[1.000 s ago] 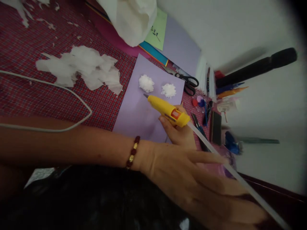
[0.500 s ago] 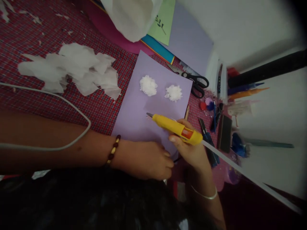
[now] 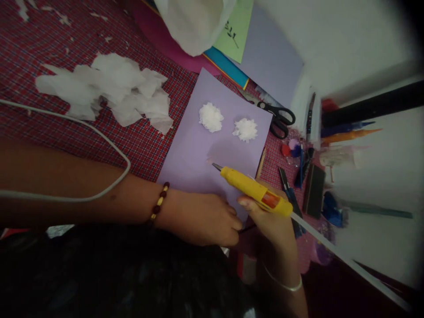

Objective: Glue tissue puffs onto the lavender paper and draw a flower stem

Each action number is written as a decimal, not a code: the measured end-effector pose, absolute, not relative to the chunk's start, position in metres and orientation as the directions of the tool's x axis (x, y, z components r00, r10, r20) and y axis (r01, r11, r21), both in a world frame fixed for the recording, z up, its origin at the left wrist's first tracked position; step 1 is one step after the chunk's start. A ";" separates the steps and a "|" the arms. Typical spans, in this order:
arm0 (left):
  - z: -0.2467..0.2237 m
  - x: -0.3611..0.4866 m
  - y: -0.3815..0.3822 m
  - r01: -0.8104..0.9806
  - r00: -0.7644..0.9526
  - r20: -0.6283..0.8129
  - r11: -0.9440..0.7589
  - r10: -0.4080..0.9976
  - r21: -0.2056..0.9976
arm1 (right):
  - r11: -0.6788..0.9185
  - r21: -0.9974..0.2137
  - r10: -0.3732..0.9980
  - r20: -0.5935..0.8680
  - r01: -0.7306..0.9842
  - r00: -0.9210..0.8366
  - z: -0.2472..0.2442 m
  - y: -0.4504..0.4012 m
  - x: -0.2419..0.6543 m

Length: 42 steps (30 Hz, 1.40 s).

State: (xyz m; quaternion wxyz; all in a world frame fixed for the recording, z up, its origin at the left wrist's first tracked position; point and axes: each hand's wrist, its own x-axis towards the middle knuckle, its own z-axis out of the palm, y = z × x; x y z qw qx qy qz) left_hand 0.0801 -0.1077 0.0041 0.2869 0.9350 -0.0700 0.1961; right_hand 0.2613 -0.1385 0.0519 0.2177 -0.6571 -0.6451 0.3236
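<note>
Your purple paper [image 3: 188, 145] lies slanted before you, with two frilly white flowers apart on its far half: the left flower [image 3: 211, 117] and a slightly smaller right flower [image 3: 245, 130]. Your yellow glue gun [image 3: 251, 187] points left over the paper; a long whitish glue stick [image 3: 327, 245] juts from its back towards near right.

Your head camera looks forward and down, close over your hands [image 3: 203, 218] and the surface [image 3: 144, 152], wall [image 3: 397, 174] at right.
</note>
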 end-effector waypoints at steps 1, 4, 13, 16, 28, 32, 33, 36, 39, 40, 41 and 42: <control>0.005 0.080 -0.108 -0.235 0.915 0.403 -0.826 -0.011 0.512 | -0.061 -0.691 0.986 -0.153 0.721 -0.063 0.052 -0.139 0.262; 0.007 0.078 -0.107 -0.227 0.918 0.398 -0.827 -0.005 0.515 | -0.042 -0.705 0.981 -0.164 0.708 -0.105 0.055 -0.140 0.263; 0.009 0.077 -0.106 -0.216 0.917 0.398 -0.835 0.004 0.505 | -0.056 -0.730 0.979 -0.174 0.681 -0.105 0.049 -0.141 0.268; 0.007 0.077 -0.107 -0.201 0.923 0.384 -0.829 0.017 0.522 | 0.000 -0.677 0.988 -0.113 0.736 -0.105 0.049 -0.143 0.269; 0.006 0.076 -0.107 -0.198 0.925 0.380 -0.835 0.015 0.513 | -0.101 -0.727 0.981 -0.187 0.679 -0.054 0.052 -0.138 0.262; 0.006 0.076 -0.107 -0.189 0.925 0.380 -0.836 0.025 0.515 | -0.045 -0.679 0.989 -0.132 0.732 -0.061 0.048 -0.140 0.266; 0.005 0.076 -0.108 -0.194 0.920 0.391 -0.837 0.026 0.512 | -0.035 -0.669 0.990 -0.125 0.743 -0.066 0.047 -0.141 0.266; 0.004 0.077 -0.108 -0.216 0.911 0.412 -0.834 0.015 0.508 | -0.036 -0.650 0.991 -0.120 0.759 -0.056 0.046 -0.142 0.266; 0.004 0.078 -0.107 -0.209 0.912 0.409 -0.832 0.024 0.514 | -0.076 -0.674 0.990 -0.140 0.735 -0.025 0.047 -0.141 0.263; 0.004 0.078 -0.107 -0.208 0.909 0.416 -0.833 0.029 0.513 | -0.095 -0.690 0.987 -0.162 0.718 -0.025 0.048 -0.140 0.263; 0.004 0.077 -0.107 -0.208 0.906 0.422 -0.834 0.032 0.511 | -0.112 -0.704 0.981 -0.190 0.701 -0.034 0.048 -0.139 0.262; 0.005 0.077 -0.107 -0.210 0.905 0.423 -0.835 0.030 0.508 | -0.123 -0.716 0.976 -0.213 0.687 -0.048 0.049 -0.139 0.262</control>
